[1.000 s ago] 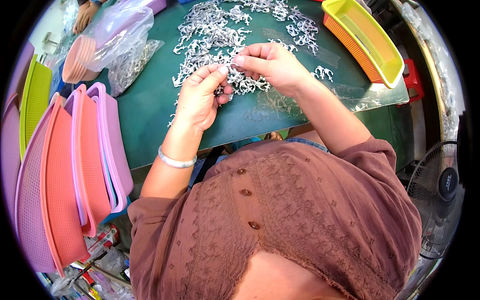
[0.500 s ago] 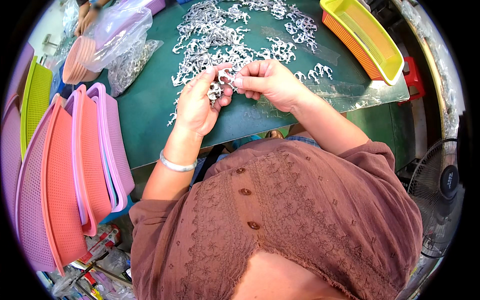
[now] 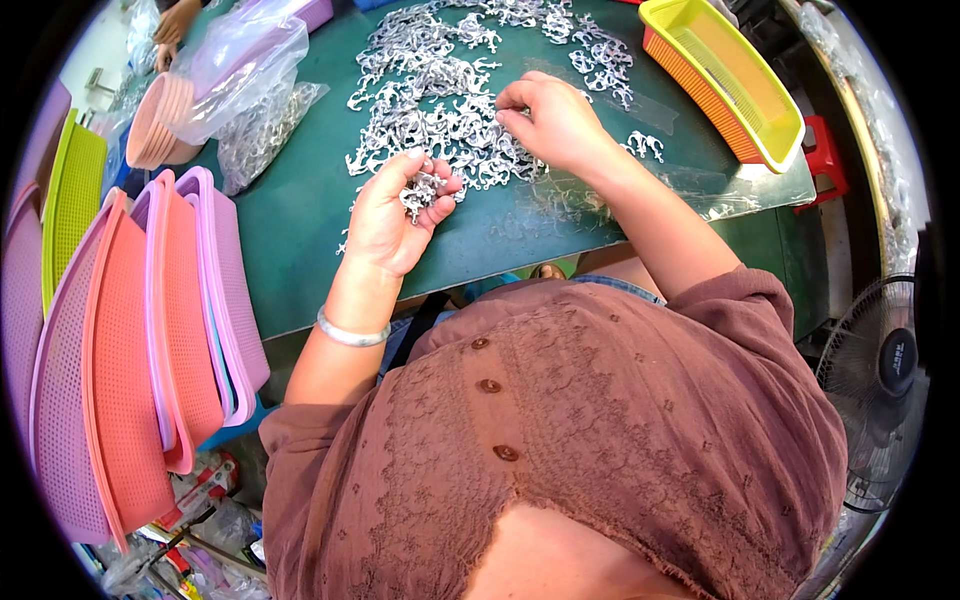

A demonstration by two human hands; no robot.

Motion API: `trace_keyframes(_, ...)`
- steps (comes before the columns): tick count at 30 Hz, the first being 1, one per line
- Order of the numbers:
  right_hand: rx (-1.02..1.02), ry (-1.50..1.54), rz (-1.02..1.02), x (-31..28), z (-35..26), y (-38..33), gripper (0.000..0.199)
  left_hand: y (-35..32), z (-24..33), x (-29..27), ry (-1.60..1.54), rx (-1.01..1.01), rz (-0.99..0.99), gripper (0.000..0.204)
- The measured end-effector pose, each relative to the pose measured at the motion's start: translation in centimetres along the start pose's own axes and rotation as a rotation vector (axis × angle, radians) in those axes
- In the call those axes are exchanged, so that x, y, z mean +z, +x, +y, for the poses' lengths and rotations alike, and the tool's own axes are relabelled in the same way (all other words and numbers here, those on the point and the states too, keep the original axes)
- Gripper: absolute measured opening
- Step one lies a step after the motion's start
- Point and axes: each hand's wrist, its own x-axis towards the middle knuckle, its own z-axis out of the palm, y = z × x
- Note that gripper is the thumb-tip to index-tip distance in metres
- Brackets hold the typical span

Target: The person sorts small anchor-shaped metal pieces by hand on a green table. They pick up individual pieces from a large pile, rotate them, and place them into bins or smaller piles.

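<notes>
Many small silver-grey metal castings (image 3: 420, 75), branched and hooked in shape, lie in a loose pile on the green table. My left hand (image 3: 385, 215), palm turned up near the pile's front edge, is curled around a small cluster of these castings (image 3: 422, 195). My right hand (image 3: 552, 120) hovers at the right side of the pile, fingers bent and thumb close to the index finger. Whether a piece sits between those fingertips is too small to make out. A few castings (image 3: 643, 145) lie apart, right of my right hand.
Nested pink and purple baskets (image 3: 130, 370) stand along the left. A clear bag of castings (image 3: 265, 135) and stacked peach bowls (image 3: 160, 120) are at the back left. A yellow basket (image 3: 735, 90) rests at the right, near a red stool (image 3: 825, 160). A fan (image 3: 870, 390) stands lower right. Another person's hand (image 3: 175, 22) shows far left.
My right hand has left my left hand and moved up and right to the pile. My left hand keeps its cluster, almost in place. The other person's hand at the back has shifted slightly.
</notes>
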Motion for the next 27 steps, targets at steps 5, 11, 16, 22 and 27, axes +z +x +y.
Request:
trace_keyframes(5, -0.021, -0.193, -0.047, 1.4, 0.5, 1.0, 0.016, -0.5, 0.3, 1.5, 0.068, 0.027, 0.025, 0.016)
trace_keyframes(11, 0.01, -0.06, -0.011, 1.7, 0.6, 1.3, 0.014, 0.1, 0.2, 0.0, 0.042, 0.021, -0.04, 0.021)
trace_keyframes(16, 0.232, 0.384, 0.016, 0.1, -0.7, 0.2, 0.014, 0.0, 0.2, 0.6, 0.086, 0.004, -0.023, 0.019)
trace_keyframes(22, 0.236, 0.752, -0.015, -0.4, -2.9, -2.0, 0.011, 0.0, 0.1, 1.5, 0.152, -0.006, 0.0, 0.019)
trace_keyframes(27, -0.322, 0.483, 0.205, 0.7, -2.8, -2.9, 0.007, 0.0, -0.2, 1.4, 0.232, 0.027, 0.01, 0.017)
